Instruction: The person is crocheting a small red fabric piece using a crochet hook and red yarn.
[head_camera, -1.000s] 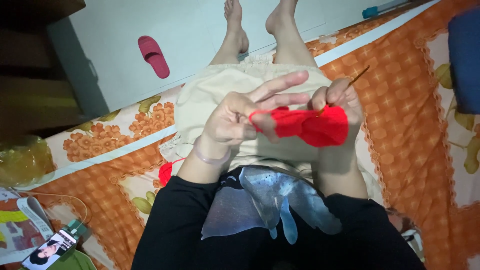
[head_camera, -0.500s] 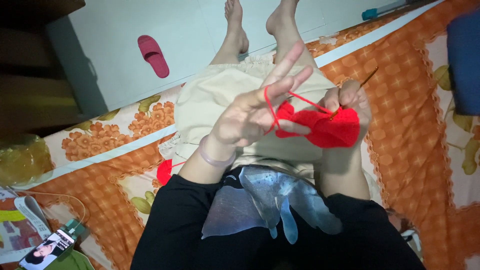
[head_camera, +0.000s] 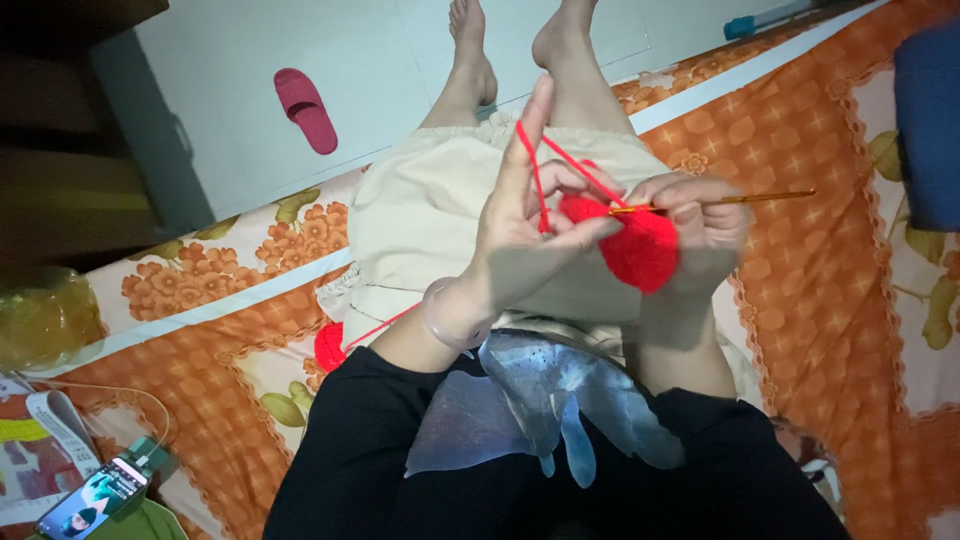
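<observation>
On an orange floral bedspread (head_camera: 820, 230), the left hand (head_camera: 525, 235) grips red crochet work (head_camera: 640, 245), forefinger raised to tension the yarn (head_camera: 535, 170). The right hand (head_camera: 700, 225) pinches a golden hook (head_camera: 740, 199) for stitching.

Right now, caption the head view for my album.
Left hand tensions red yarn; right hand works a hook into red crochet.

A small, rounded piece of bright red crocheted yarn work (head_camera: 640, 245) is hanging in the air above the lap, with a thin golden metal crochet hook (head_camera: 720, 202) lying nearly level and poking into its upper edge. A taut strand of red yarn (head_camera: 535, 170) is running up from the piece, while a red yarn ball (head_camera: 329, 346) is resting on the orange patterned bedsheet (head_camera: 820, 260) beside the hip.
</observation>
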